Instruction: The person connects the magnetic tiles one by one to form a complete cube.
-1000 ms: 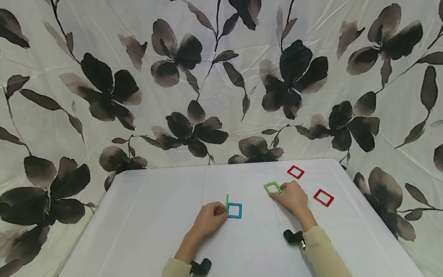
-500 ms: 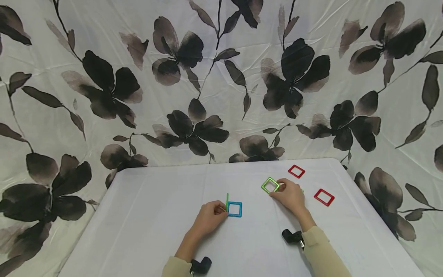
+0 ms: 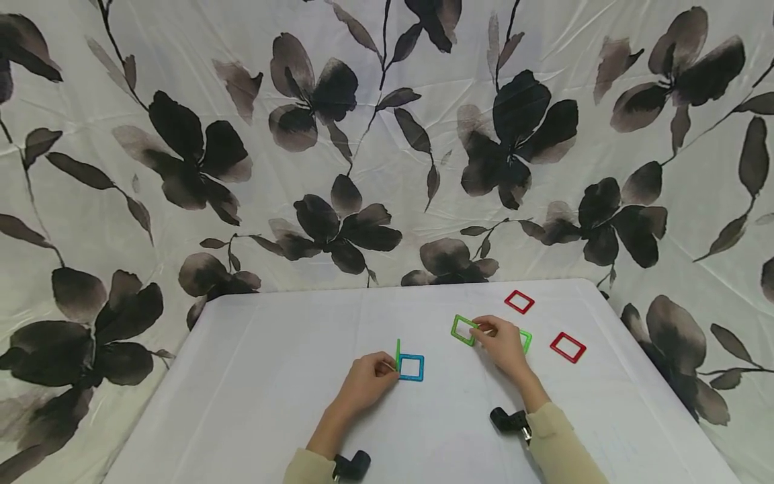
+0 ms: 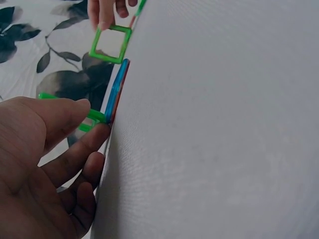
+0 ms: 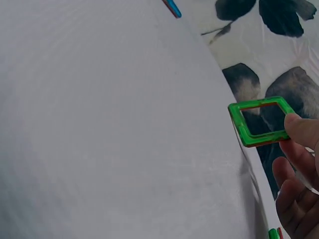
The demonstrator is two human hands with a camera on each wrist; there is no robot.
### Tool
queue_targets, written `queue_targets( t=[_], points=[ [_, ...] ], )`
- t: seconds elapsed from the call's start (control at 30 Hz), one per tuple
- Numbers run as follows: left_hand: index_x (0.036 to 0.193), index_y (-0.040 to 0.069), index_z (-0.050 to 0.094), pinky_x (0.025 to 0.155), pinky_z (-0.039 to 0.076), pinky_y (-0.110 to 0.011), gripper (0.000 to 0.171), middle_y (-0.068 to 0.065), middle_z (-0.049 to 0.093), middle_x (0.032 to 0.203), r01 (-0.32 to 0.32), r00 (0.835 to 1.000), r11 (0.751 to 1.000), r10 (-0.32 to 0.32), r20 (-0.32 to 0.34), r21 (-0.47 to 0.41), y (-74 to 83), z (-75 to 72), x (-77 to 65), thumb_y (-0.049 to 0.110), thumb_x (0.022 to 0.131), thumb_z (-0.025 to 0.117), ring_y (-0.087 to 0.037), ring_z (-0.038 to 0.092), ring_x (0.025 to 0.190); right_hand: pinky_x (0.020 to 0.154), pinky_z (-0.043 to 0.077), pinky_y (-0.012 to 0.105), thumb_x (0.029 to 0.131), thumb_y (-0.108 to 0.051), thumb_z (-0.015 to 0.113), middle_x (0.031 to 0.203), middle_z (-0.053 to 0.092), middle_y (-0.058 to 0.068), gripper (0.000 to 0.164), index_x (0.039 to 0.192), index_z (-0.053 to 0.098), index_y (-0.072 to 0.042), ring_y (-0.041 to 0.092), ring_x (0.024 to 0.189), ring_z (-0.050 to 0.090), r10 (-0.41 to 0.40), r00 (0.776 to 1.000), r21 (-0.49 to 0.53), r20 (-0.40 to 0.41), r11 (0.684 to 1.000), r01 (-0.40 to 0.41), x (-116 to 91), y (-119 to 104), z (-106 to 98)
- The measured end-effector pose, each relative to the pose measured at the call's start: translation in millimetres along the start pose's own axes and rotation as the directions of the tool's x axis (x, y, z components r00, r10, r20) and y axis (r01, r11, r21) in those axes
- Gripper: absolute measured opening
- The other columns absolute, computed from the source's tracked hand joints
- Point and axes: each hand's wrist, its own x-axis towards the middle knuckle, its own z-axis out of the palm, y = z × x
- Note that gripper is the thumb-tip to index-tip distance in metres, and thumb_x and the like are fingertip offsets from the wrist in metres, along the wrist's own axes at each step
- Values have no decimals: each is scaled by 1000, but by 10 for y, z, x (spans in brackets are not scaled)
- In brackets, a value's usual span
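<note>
My left hand point(image 3: 370, 382) pinches a green square frame tile point(image 4: 94, 115) between thumb and fingers. That tile stands upright along the left edge of a blue square frame tile point(image 3: 412, 368), which lies flat on the table. Thumb and fingertips of my right hand point(image 3: 504, 346) pinch another green square frame tile point(image 5: 239, 124) by one edge, raised off the table. A further green tile point(image 3: 527, 341) lies partly hidden behind the right hand. Two red square frame tiles, a far one point(image 3: 519, 302) and a nearer one point(image 3: 568, 347), lie flat to the right.
The tiles lie on a white-covered table point(image 3: 254, 390). Behind its far edge hangs a white cloth point(image 3: 423, 222) with dark flowers. A black wrist camera point(image 3: 508, 420) sits beside the right sleeve, another black camera point(image 3: 352, 464) beside the left.
My right hand has lifted its green tile and moved slightly left with it, uncovering another green tile behind. The left hand holds its upright tile in the same place.
</note>
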Motion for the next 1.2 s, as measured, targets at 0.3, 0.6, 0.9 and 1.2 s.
queue_targets(
  t=[0.3,0.6,0.9,1.2],
  points=[
    [94,13,68,62,48,-28,8,9,64,77,9,1000,1000,-9,3,-7,0,6,-14,17,89,72,-9,58,67,54,51,27,86,-12,76,87,69,3,16,101,72,-8,17,74,61,-32,998,86,55,996,28,-102,-120,134],
    [94,13,68,63,48,-29,7,9,65,77,8,1000,1000,-8,2,-16,-15,9,-12,17,88,72,-9,58,67,55,53,29,86,-8,74,87,69,1,13,99,73,-10,20,70,65,-63,993,173,103,984,45,-153,-288,337],
    [93,12,68,63,48,-29,7,8,65,78,28,1000,999,-27,12,-24,-34,-19,-70,16,88,72,-9,59,68,61,54,27,84,-1,74,84,70,2,12,95,74,-8,16,70,65,-109,990,211,93,974,87,-194,-513,499],
    [96,10,68,63,49,-28,10,7,66,79,22,1000,999,-21,10,-48,-15,5,-27,16,89,71,-10,60,68,60,53,27,84,-2,75,82,70,1,11,93,74,-9,24,67,66,-152,983,226,106,966,126,-176,-575,571]
  ],
)
